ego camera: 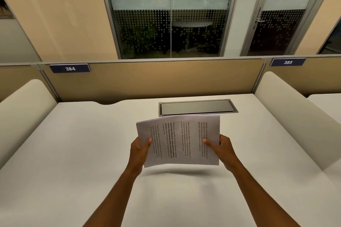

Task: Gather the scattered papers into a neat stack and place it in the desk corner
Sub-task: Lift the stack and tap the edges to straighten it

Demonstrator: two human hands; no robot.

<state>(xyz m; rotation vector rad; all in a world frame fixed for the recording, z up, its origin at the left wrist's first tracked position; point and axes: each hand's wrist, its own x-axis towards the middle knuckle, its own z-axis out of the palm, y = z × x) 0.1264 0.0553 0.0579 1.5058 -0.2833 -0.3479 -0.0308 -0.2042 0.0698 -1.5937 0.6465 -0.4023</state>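
**Desk editor:** What does the frame show?

**Photographer:** A person at a cubicle holds a stack of papers (181,140) above the middle of the white tabletop (77,153), clear of the surface, with its shadow falling below. The left hand (141,150) is closed on the stack's left edge, the right hand (222,148) on its right edge, thumbs on the printed face and fingers behind. No loose sheets remain on the tabletop.

**Desk editor:** How will the stack handle?

**Photographer:** Light and limp, by the look of it. The top edge bows and the sheets sit slightly fanned, so gripping both side edges seems the safe hold; a one-handed pinch could let it droop or slide apart.

**Desk editor:** And the arms?

**Photographer:** Both forearms reach forward from the bottom of the frame, wrists turned inward. The grey cable hatch (198,107) lies just beyond the stack; the corners by the padded dividers (24,108) are well apart from it.
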